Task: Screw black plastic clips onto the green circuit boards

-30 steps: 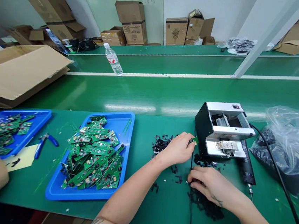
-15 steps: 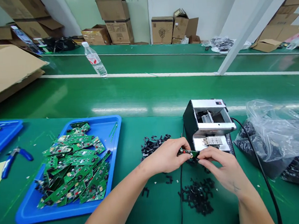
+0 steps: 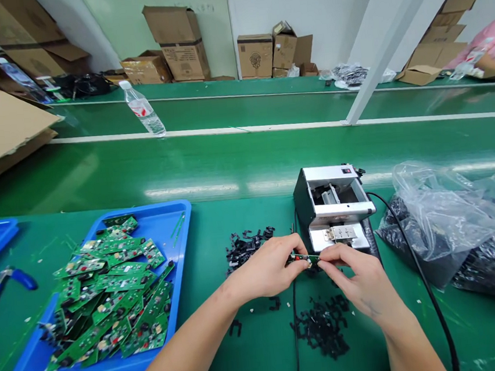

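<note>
Right now, the left hand (image 3: 266, 268) and right hand (image 3: 357, 277) pinch one small green circuit board (image 3: 304, 257) by a benchtop machine (image 3: 330, 204), many more boards (image 3: 109, 292) heaped in a blue tray (image 3: 163, 217).

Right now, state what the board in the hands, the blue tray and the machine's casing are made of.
The circuit board looks like green-coated fibreglass, seen edge-on, thin and flat. The blue tray looks like moulded plastic: glossy, seamless, rounded rim. The machine's casing looks like painted sheet metal, silver with black sides; the exact finish is hard to tell.
</note>
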### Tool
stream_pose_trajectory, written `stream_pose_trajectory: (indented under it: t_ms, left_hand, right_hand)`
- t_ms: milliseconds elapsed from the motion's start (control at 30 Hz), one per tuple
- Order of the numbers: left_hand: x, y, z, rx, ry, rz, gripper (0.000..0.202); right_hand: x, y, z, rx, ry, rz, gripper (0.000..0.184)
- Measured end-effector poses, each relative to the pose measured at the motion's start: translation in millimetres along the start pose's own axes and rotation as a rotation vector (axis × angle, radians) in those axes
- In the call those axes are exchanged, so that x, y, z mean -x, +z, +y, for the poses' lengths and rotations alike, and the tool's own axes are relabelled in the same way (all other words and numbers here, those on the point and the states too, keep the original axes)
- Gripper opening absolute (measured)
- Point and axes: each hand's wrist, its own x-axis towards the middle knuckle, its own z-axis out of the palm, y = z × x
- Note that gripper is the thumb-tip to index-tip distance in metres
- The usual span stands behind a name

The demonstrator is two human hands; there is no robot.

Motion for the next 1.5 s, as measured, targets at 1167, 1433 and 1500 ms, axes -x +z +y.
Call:
stream_pose_trajectory:
  t_ms: [1167,1433,1500]
  left_hand:
    - [-8.7,13.4,-20.8,-0.196,0.318,0.198,0.02]
    - [-6.7,16.2,-31.2,-0.425,0.421,0.219,0.027]
    - [-5.4,17.5,-31.0,-0.461,0.415,0.223,0.028]
  right_hand:
    - [-6.5,19.4,7.4,0.357,-0.122,0.212,0.013]
    - [-6.8,19.0,10.8,0.338,-0.053,0.149,0.02]
    - [-3.7,7.2,12.9,0.315,-0.003,0.137,0.022]
